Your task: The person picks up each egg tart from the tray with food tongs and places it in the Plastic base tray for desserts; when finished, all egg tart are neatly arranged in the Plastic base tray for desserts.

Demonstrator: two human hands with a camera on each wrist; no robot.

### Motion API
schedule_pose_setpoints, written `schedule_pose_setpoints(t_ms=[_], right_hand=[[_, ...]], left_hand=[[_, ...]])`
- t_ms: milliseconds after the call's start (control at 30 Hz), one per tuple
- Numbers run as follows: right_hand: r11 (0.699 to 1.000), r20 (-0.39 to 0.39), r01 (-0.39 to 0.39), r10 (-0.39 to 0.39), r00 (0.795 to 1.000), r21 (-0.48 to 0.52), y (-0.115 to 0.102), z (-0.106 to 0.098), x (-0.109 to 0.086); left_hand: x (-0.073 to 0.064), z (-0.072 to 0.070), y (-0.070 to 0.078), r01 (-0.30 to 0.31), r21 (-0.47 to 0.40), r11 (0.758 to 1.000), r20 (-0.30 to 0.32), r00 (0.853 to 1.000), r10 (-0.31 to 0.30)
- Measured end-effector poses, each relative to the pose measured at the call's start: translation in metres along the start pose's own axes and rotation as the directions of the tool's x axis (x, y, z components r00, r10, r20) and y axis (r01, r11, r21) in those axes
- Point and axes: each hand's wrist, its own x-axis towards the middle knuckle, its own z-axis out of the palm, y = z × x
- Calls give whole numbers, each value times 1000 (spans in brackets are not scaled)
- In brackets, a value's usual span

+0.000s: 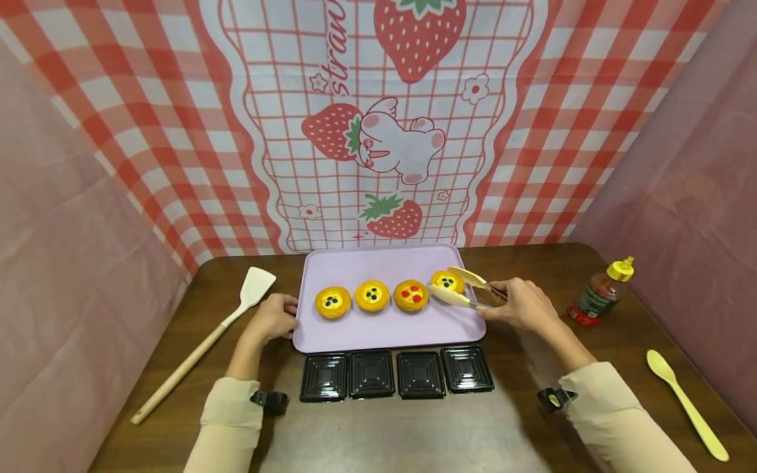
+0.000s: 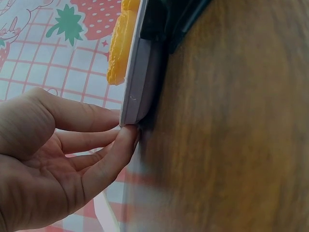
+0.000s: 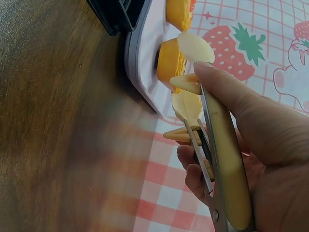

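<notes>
On the pale purple tray (image 1: 384,334) sits a row of egg tarts: two blueberry-topped tarts (image 1: 372,295) at left and middle, a red-topped tart (image 1: 411,295), and another blueberry-topped tart (image 1: 446,281) at the right. My left hand (image 1: 273,319) pinches the tray's left edge, thumb above and a finger below in the left wrist view. My right hand (image 1: 520,304) grips a pair of cream-tipped tongs (image 3: 229,169). The tongs' tips stand apart, one on each side of the rightmost tart; whether they touch it I cannot tell.
Several black square plastic trays (image 1: 371,373) lie in a row along the tray's front edge. A white spatula (image 1: 204,345) lies at left. At right are a yellow-capped bottle (image 1: 600,295) and a yellow spoon (image 1: 686,401). A checked strawberry cloth (image 1: 378,223) hangs behind.
</notes>
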Motion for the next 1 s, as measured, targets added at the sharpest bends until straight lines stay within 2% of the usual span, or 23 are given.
schedule_pose_setpoints(t_ms=[300,600,800,1000], right_hand=[[1000,3,-6,6,1000,10,-1,-2,-4],[1000,-21,-26,26,999,10,-9,-20,-14],[999,-36,31,-33,999,-32,-9,-37,-30],[995,-62,92,-95,994,-49,-7,-47,-58]], left_hand=[[0,1,-1,5,-4,1000,1,1000,-5],[0,0,-1,17,-7,1000,2,1000,-17],[2,0,-4,19,9,1000,-9,1000,-19],[4,0,-5,13,2,1000,-2,1000,-13]])
